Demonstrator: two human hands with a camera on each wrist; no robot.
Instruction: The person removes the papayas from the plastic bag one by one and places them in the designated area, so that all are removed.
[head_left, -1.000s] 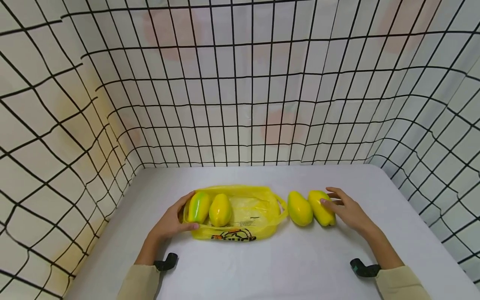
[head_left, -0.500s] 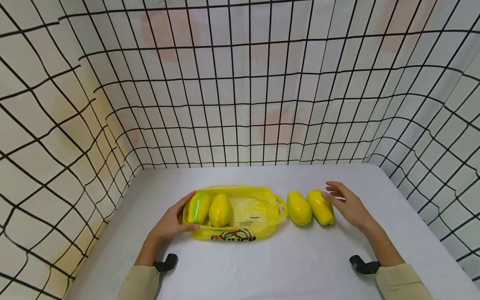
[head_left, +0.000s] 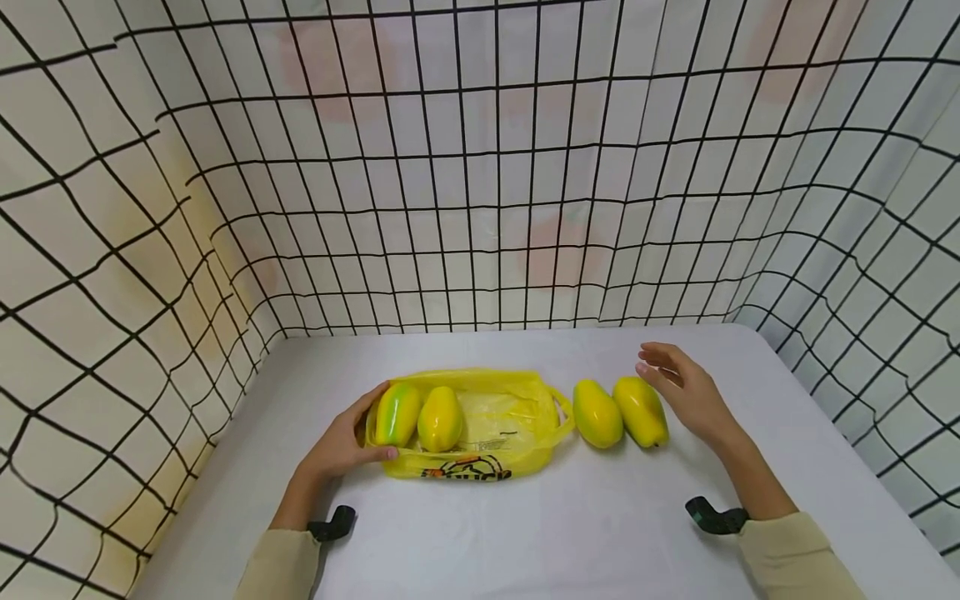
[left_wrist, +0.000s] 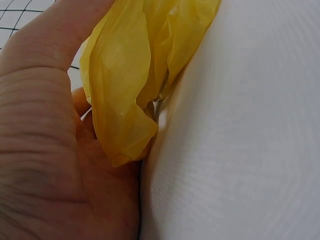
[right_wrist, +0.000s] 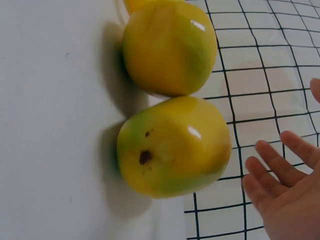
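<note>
My left hand (head_left: 339, 442) grips the left end of a yellow plastic bag (head_left: 510, 383), thumb on its near side and fingers at its far side. The left wrist view shows the crumpled bag (left_wrist: 120, 85) against the palm. Inside the bag's left half lie a green-and-yellow papaya (head_left: 398, 415) and a yellow papaya (head_left: 440, 419), side by side. To the bag's right, two more papayas rest on the table, a left one (head_left: 597, 414) and a right one (head_left: 641, 412). My right hand (head_left: 690, 396) hovers beside the right papaya (right_wrist: 175, 147), fingers spread and holding nothing.
A white-covered table (head_left: 495, 542) lies under everything. Black netting (head_left: 480, 192) over white sheets rises behind it and at both sides. The bag's handle loop (head_left: 562, 414) reaches to the left loose papaya.
My right hand has come away from the right papaya and risen up and away from it. The left hand and the bag have stayed in place.
</note>
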